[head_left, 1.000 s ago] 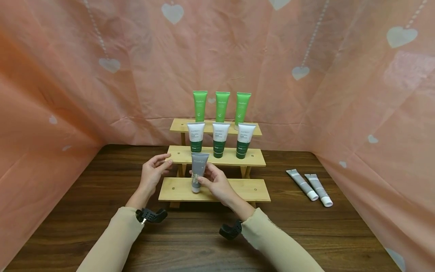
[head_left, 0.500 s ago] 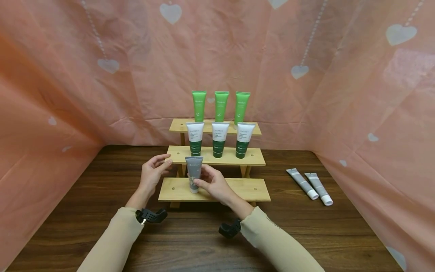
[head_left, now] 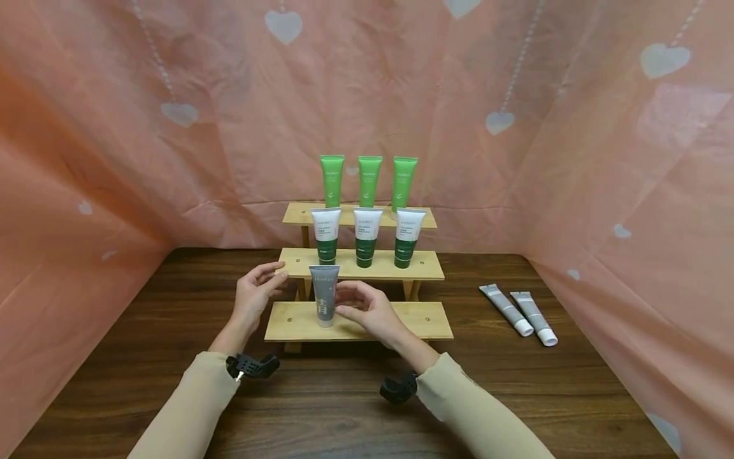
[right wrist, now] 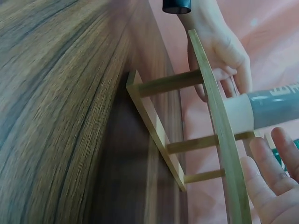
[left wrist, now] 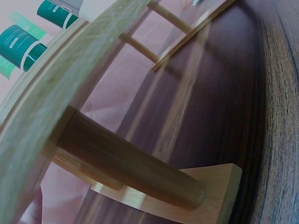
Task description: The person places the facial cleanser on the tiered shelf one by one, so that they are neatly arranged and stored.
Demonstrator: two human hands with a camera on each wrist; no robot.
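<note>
A grey squeeze tube (head_left: 324,294) stands upright on its cap on the lowest board (head_left: 392,313) of a three-tier wooden stand, left of the middle. Just to its right is my right hand (head_left: 371,313), fingers loosely bent beside it. In the right wrist view that hand's fingertips (right wrist: 254,170) are spread and apart from the tube's white cap (right wrist: 239,113). My left hand (head_left: 255,296) is at the left end of the middle board (head_left: 338,271), its fingers relaxed and holding nothing; fingertips and thumb are right by the board's corner.
Several white-and-green tubes (head_left: 366,237) line the middle board. Behind them, bright green tubes (head_left: 368,182) stand along the top board (head_left: 294,213). Two more grey tubes (head_left: 507,311) lie on the dark wooden table (head_left: 321,408) at the right. A pink curtain (head_left: 229,159) encloses the back and sides.
My right hand has moved the grey tube slightly left, set it down on the lowest board and let it go. My left hand has stayed by the middle board's end.
</note>
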